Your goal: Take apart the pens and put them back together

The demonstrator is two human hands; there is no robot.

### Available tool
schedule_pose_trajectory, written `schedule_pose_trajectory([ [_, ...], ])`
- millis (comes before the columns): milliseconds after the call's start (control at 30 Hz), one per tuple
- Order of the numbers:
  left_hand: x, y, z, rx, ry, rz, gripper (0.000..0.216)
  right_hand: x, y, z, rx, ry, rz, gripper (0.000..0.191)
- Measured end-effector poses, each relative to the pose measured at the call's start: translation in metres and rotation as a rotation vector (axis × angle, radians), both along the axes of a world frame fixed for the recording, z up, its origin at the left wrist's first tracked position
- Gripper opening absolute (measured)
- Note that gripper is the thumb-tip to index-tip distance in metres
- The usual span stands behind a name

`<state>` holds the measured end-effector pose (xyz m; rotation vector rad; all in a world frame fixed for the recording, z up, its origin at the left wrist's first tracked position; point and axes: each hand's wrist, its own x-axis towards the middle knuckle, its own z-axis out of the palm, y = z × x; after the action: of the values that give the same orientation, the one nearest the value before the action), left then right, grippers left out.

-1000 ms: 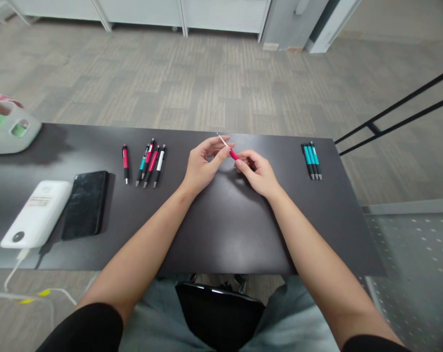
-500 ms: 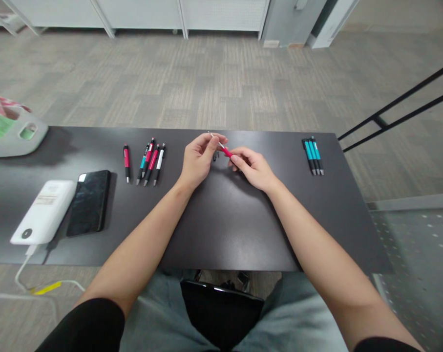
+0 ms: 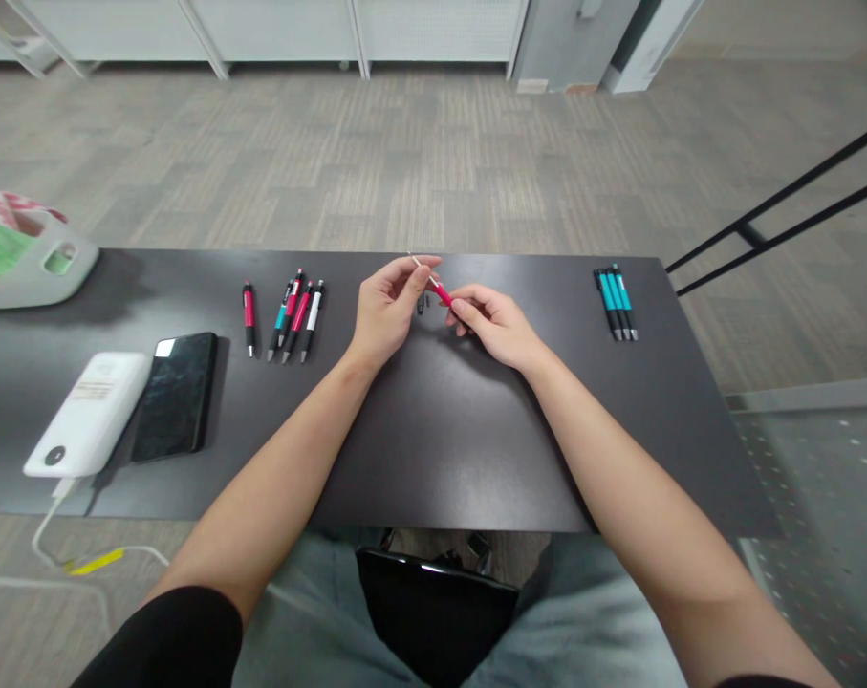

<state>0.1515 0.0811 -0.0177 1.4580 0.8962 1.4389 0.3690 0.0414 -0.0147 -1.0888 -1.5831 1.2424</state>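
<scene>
Over the far part of the dark table, my left hand (image 3: 388,311) pinches a thin, pale pen refill (image 3: 414,259) between thumb and fingers. My right hand (image 3: 497,327) has its thumb and fingers closed on a pink pen barrel (image 3: 443,293). Refill and barrel lie in one slanted line, and the refill appears to run into the barrel's upper end; my left fingers partly cover that spot. Small dark pen parts (image 3: 422,304) rest on the table between my hands, partly hidden.
Left of my hands lie a lone red pen (image 3: 249,320) and a group of mixed-colour pens (image 3: 290,311). Three turquoise pens (image 3: 617,304) sit far right. A black phone (image 3: 176,397), a white power bank (image 3: 89,416) with cable and a white basket (image 3: 75,263) occupy the left side.
The pink barrel and my right hand have shifted slightly up and left, towards my left hand. Both hands keep their grip.
</scene>
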Motion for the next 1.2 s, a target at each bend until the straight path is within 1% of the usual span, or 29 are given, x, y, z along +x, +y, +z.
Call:
schedule_pose_trajectory([
  [100,0.0,-0.002,0.0,0.001,0.023,0.024,0.062,0.0,-0.001,0.003,-0.027,0.014,0.01,0.069],
  [200,0.001,-0.005,0.002,0.032,0.024,0.064,0.06,0.0,-0.002,0.005,-0.035,0.03,0.026,0.069],
  [367,0.002,-0.005,0.007,0.011,0.018,0.028,0.062,0.002,0.0,0.004,-0.045,0.029,0.013,0.072],
  [433,0.001,-0.002,0.007,0.007,0.01,0.029,0.058,0.003,0.001,0.004,-0.049,0.024,0.004,0.073],
  [500,-0.001,0.002,0.005,0.017,-0.004,0.049,0.053,0.004,0.002,0.003,-0.044,0.018,0.001,0.071],
  [567,-0.002,0.004,0.002,0.026,-0.011,0.06,0.053,0.004,0.002,0.003,-0.039,0.014,0.001,0.068],
  [733,0.0,0.001,-0.002,0.055,-0.003,-0.001,0.061,0.003,0.003,0.002,-0.024,0.053,0.014,0.062],
  [900,0.003,-0.003,0.001,0.031,-0.015,0.028,0.061,0.002,0.005,0.0,-0.024,0.06,0.0,0.063],
  [1000,0.002,-0.003,0.003,-0.008,-0.011,-0.005,0.058,0.002,0.005,0.0,-0.027,0.072,0.02,0.064],
  [1067,0.001,-0.003,0.004,-0.023,-0.006,-0.016,0.055,0.003,0.004,0.0,-0.033,0.066,0.014,0.062],
  [1200,-0.001,-0.001,0.001,0.027,-0.025,-0.014,0.054,0.004,0.004,-0.001,-0.042,0.071,-0.005,0.054],
])
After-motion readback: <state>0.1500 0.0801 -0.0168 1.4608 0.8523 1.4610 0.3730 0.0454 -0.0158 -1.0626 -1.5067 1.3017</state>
